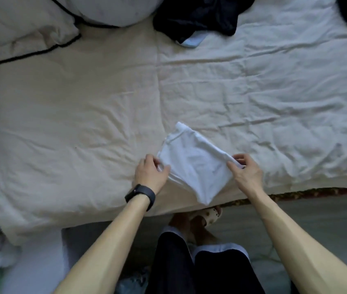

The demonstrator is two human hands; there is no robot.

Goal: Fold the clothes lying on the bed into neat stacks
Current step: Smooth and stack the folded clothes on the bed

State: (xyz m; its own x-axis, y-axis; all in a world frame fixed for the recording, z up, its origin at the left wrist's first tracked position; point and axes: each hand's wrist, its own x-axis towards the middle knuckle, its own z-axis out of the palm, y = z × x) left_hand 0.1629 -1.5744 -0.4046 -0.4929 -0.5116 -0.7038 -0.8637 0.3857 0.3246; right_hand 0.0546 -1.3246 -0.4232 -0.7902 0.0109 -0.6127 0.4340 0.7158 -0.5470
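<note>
While the head camera looks down over the near edge of the bed point(83, 124), a folded white garment point(193, 164) sits between the two hands, turned at an angle so that one corner points away from the person and the lowest corner reaches the bed's near edge. Whether it lies flat on the cover or is lifted slightly off it cannot be told. The left hand point(151, 174) has its fingers curled round the garment's left edge, with the thumb on top of the cloth. A dark wristband point(140, 196) sits on that wrist. The right hand point(245, 170) pinches the garment's right corner between thumb and fingertips. The hands are apart, one at each side of the cloth.

Well away at the far side of the bed lies a crumpled heap of dark clothes point(200, 15), with a pale blue piece point(193, 40) showing from under its near edge. Two pillows point(20, 28) with dark piping lie at the far left corner. The bed cover is creased all over. Below the bed's edge, dark trousers point(189, 262) and a light slipper point(208, 215) show on the floor.
</note>
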